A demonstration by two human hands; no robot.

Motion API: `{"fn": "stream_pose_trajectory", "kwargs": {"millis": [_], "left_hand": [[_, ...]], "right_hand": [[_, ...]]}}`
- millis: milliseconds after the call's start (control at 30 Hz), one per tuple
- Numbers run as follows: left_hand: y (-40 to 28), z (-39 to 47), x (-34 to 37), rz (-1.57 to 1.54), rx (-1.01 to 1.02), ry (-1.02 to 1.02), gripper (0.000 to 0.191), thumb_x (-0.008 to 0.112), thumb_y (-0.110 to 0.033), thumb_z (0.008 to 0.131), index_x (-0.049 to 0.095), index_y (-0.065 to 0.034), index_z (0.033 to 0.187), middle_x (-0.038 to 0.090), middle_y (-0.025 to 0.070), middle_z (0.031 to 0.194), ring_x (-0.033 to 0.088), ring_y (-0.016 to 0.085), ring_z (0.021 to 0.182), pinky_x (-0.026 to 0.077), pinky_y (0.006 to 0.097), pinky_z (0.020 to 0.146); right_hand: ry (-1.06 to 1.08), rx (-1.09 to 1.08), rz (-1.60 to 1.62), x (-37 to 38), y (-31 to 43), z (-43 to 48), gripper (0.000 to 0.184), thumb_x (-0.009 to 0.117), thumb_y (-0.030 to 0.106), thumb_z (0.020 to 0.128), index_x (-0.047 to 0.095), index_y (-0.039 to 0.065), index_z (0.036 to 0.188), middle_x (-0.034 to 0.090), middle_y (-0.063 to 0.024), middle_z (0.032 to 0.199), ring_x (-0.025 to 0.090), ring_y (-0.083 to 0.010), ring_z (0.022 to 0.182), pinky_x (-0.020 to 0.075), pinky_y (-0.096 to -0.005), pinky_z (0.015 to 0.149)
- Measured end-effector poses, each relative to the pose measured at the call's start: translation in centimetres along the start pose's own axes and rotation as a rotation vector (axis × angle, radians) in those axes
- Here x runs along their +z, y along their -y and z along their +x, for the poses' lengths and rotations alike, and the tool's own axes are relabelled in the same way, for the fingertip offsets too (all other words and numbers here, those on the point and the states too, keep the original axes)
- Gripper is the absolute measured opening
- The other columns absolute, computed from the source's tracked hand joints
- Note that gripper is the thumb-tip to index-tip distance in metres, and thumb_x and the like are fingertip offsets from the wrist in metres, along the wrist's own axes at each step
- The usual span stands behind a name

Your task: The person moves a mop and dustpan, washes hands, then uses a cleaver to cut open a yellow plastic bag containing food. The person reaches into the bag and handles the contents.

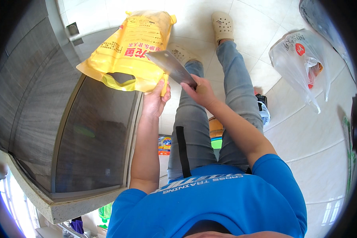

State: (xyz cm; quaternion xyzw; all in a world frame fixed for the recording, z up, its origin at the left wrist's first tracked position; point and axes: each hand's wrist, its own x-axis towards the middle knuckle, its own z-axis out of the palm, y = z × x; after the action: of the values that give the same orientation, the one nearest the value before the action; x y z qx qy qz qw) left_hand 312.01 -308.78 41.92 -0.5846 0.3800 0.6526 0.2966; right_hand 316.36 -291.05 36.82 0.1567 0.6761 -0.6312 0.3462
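My left hand (156,98) grips one corner of the handle end of a yellow plastic rice bag (136,44), printed with writing. The bag's cut-out handle hole lies to the left of that hand. In my right hand (202,90) is a cleaver (171,65) with a broad grey metal blade, held by its handle end. The blade points up and left and overlaps the bag's right edge; whether it touches the bag I cannot tell. The cleaver's handle is mostly hidden in my fingers.
A dark cabinet (95,134) with a speckled stone countertop (65,209) stands at the left. On the tiled floor at the right lies a translucent plastic bag (288,56) with something in it. A Tide packet (164,145) and a small bagged item (264,113) are near my legs.
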Motion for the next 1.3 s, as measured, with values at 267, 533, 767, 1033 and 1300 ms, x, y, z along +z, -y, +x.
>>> {"fn": "stream_pose_trajectory", "kwargs": {"millis": [267,533,767,1033,1300], "left_hand": [[0.1,0.0,-0.3,-0.038,-0.003,-0.001,0.016,0.055,-0.011,0.091,0.052,-0.0020,0.104,0.057,0.0086,0.082,0.053,0.013,0.061,0.041,0.0219,0.048],[-0.1,0.1,-0.4,0.154,0.021,0.000,0.014,0.052,-0.006,0.092,0.052,-0.0027,0.105,0.057,0.0080,0.083,0.053,0.012,0.060,0.038,0.0202,0.043],[-0.9,-0.3,0.2,0.120,-0.031,0.012,0.010,0.051,-0.008,0.092,0.052,0.0010,0.098,0.054,0.0053,0.070,0.041,0.009,0.046,0.032,0.0198,0.040],[-0.8,-0.1,-0.7,-0.122,-0.211,0.125,0.014,0.048,-0.014,0.095,0.051,-0.0002,0.093,0.045,0.0002,0.060,0.032,0.005,0.042,0.028,0.0182,0.041],[-0.8,-0.3,-0.1,-0.132,-0.173,0.122,0.014,0.048,-0.015,0.095,0.050,-0.0018,0.092,0.042,-0.0019,0.059,0.032,0.005,0.042,0.028,0.0176,0.042]], "right_hand": [[-0.037,0.008,-0.042,0.2,0.3,0.9,0.021,0.067,0.014,0.080,0.055,-0.004,0.078,0.060,-0.0174,0.065,0.058,-0.0275,0.053,0.0452,-0.0310,0.052],[0.030,0.127,-0.040,-0.2,0.7,0.4,0.017,0.069,0.013,0.081,0.062,-0.002,0.085,0.062,-0.0045,0.065,0.050,-0.0069,0.054,0.0420,-0.0244,0.051],[-0.022,0.061,0.023,0.4,1.5,1.0,0.017,0.069,0.012,0.080,0.061,-0.002,0.083,0.061,-0.0052,0.063,0.049,-0.0078,0.053,0.0413,-0.0244,0.050],[0.087,0.132,-0.108,0.0,1.2,1.2,0.016,0.068,0.011,0.078,0.061,-0.002,0.084,0.060,-0.0120,0.062,0.051,-0.0156,0.048,0.0435,-0.0287,0.050],[0.048,0.117,-0.071,0.7,1.6,1.0,0.021,0.070,0.014,0.077,0.061,-0.004,0.082,0.061,-0.0118,0.062,0.054,-0.0163,0.050,0.0439,-0.0293,0.051]]}}
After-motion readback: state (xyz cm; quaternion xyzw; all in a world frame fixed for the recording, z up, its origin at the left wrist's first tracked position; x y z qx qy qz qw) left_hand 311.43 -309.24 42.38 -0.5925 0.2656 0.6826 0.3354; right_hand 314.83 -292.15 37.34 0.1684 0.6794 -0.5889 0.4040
